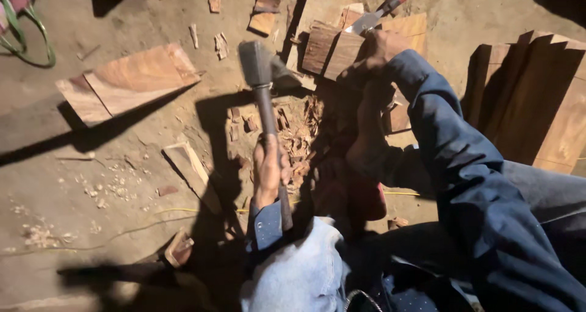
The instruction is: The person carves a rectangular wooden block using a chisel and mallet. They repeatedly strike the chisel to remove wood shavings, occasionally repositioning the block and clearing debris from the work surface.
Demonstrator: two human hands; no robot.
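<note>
Denim-covered knees fill the bottom of the view, and above them the left hand (268, 171) is clamped round the dark handle of a hammer (264, 74), its blunt metal head raised over the dirt floor (67, 165). Further out, the right hand (375, 49), in a blue sleeve, is closed on a chisel (381, 13) with a reddish handle and pale blade, the edge set on a wood block (326, 52) that stands just beyond the knees. That block looks dense and stiff, heavy for its bulk, with rough split faces that should not slip; it is likely best held by its flat sides, away from the blade. By the look of it, the hammer is head-heavy, and the hand holds it low on the shaft. Chips (293, 135) lie heaped between hammer and block. One plank (131, 80) lies to the left, more planks (537, 98) are stacked to the right, and a small offcut (189, 165) sits near the left hand. No packages, labels or signs show.
</note>
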